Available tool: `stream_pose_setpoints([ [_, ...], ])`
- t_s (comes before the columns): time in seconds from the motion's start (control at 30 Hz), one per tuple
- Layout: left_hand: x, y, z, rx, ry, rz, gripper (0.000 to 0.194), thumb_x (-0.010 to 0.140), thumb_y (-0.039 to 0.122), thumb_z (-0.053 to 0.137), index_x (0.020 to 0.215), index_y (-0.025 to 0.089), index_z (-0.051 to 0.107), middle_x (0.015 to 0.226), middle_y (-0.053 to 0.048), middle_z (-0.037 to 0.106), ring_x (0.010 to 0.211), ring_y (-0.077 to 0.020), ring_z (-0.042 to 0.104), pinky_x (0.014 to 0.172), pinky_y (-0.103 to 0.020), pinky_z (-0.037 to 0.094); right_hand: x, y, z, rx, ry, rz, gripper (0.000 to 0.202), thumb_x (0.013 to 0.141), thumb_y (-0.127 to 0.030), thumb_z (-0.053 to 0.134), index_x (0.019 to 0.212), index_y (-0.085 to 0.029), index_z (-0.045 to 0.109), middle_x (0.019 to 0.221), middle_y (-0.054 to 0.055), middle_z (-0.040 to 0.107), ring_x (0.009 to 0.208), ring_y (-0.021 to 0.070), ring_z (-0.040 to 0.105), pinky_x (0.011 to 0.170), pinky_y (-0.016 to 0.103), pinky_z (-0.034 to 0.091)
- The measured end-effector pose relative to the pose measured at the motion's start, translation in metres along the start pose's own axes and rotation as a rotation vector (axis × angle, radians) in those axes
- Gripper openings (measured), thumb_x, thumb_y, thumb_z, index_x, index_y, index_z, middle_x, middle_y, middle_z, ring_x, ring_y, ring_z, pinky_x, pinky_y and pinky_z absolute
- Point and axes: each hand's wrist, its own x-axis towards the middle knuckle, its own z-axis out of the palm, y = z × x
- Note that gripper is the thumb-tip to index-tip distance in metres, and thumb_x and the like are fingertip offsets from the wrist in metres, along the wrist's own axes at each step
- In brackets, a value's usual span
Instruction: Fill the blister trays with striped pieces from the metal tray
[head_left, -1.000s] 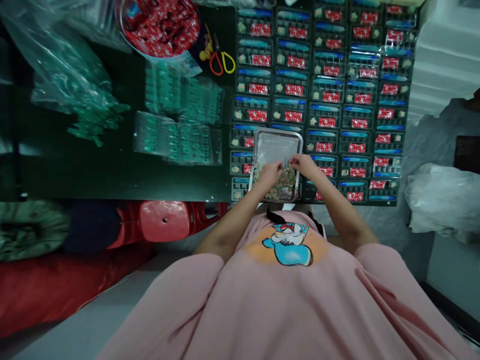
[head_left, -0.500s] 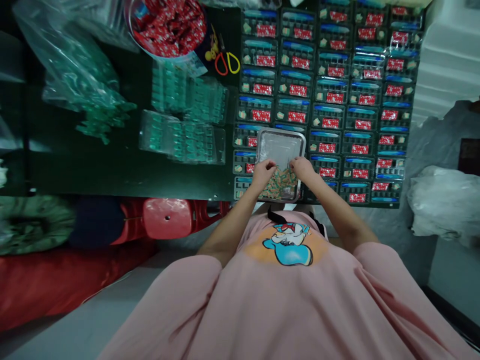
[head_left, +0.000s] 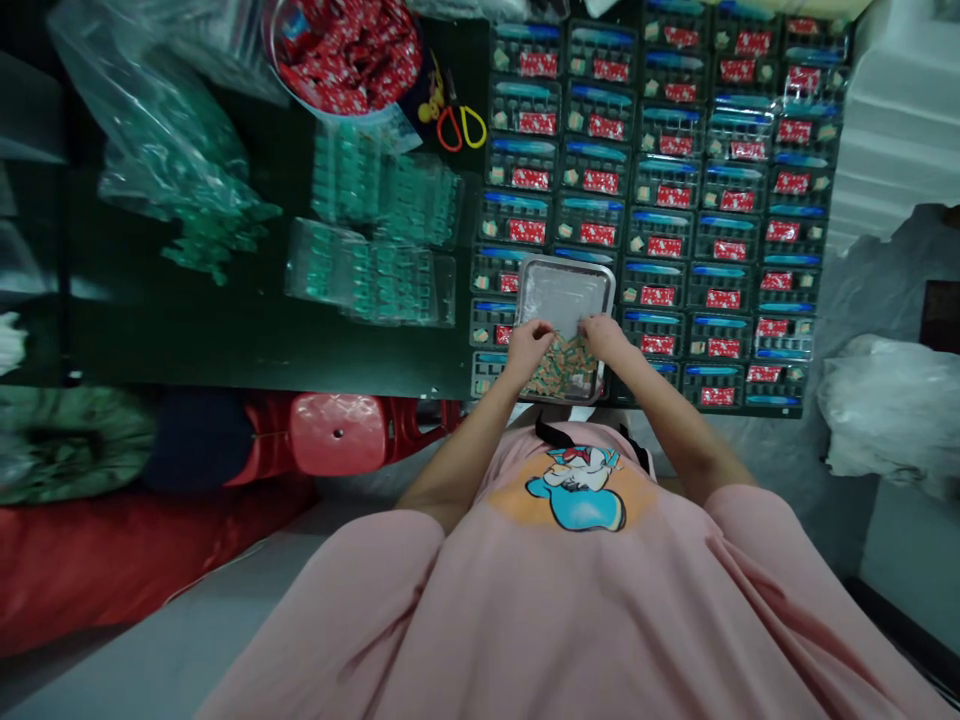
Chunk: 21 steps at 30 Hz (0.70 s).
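A metal tray (head_left: 564, 280) lies at the table's near edge, over part of the rows of black plastic trays. Small tan and green pieces (head_left: 559, 370) are heaped in its near half. My left hand (head_left: 530, 345) is over the tray's left side, fingers pinched together at the heap. On the right side my right hand (head_left: 602, 337) is closed too, its fingertips by the pieces. Whatever either hand grips is too small to make out. Beside the metal tray, the black trays (head_left: 656, 285) each carry a blue item and a red patterned packet.
Stacked clear trays with green pieces (head_left: 390, 280) lie left of centre. Behind them are a tub of red packets (head_left: 349, 60) and scissors (head_left: 461, 128). A plastic bag of green pieces (head_left: 180, 130) lies at the left. A red stool (head_left: 337, 435) stands below the table edge.
The whole view has shifted slightly, so the table's objects appear a little further right. Both hands stay over the tray with almost no visible movement.
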Motion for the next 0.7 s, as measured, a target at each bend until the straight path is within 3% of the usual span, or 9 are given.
stream_pose_setpoints([
  [0.13,0.002,-0.002,0.000,-0.093,0.024,-0.029,0.008,0.065,0.016,0.065,0.073,0.017,0.066,0.066,0.002,0.063,0.066,-0.0141,0.057,0.069,-0.027,0.044,-0.009,0.011,0.011,0.248,0.129,-0.024,0.018,0.082,-0.011,0.055,0.095,-0.014,0.068,0.092,0.010,0.070,0.089,0.0211,0.063,0.080,0.029,0.045],
  [0.27,0.004,-0.002,0.003,-0.227,0.019,-0.082,0.008,0.065,0.018,0.068,0.073,0.016,0.066,0.065,0.001,0.064,0.065,-0.0144,0.060,0.069,-0.028,0.046,-0.012,0.011,0.019,0.684,0.264,0.008,0.010,0.077,-0.017,0.060,0.085,-0.015,0.065,0.078,0.002,0.066,0.073,0.0144,0.057,0.071,0.025,0.044],
  [0.43,0.001,0.001,0.007,-0.301,-0.007,-0.076,0.012,0.067,0.024,0.070,0.076,0.016,0.068,0.067,0.000,0.066,0.065,-0.0141,0.060,0.067,-0.027,0.045,-0.007,-0.002,0.019,1.186,0.246,0.009,0.021,0.069,-0.034,0.068,0.079,-0.017,0.060,0.070,-0.002,0.061,0.067,0.0123,0.055,0.066,0.024,0.044],
  [0.6,-0.002,0.002,0.007,-0.271,-0.066,-0.095,0.019,0.070,0.029,0.071,0.083,0.015,0.073,0.069,-0.002,0.068,0.060,-0.0128,0.056,0.061,-0.026,0.043,-0.002,-0.007,0.020,1.329,0.230,0.031,0.029,0.065,-0.040,0.071,0.079,-0.018,0.059,0.070,-0.003,0.060,0.068,0.0122,0.055,0.065,0.025,0.044],
  [0.7,-0.002,0.000,0.007,-0.283,-0.087,-0.078,0.021,0.069,0.029,0.073,0.084,0.015,0.074,0.072,-0.003,0.070,0.065,-0.0137,0.059,0.066,-0.027,0.046,-0.001,-0.007,0.022,1.332,0.249,0.038,0.029,0.066,-0.040,0.071,0.079,-0.018,0.058,0.071,-0.002,0.061,0.068,0.0124,0.056,0.066,0.025,0.045],
])
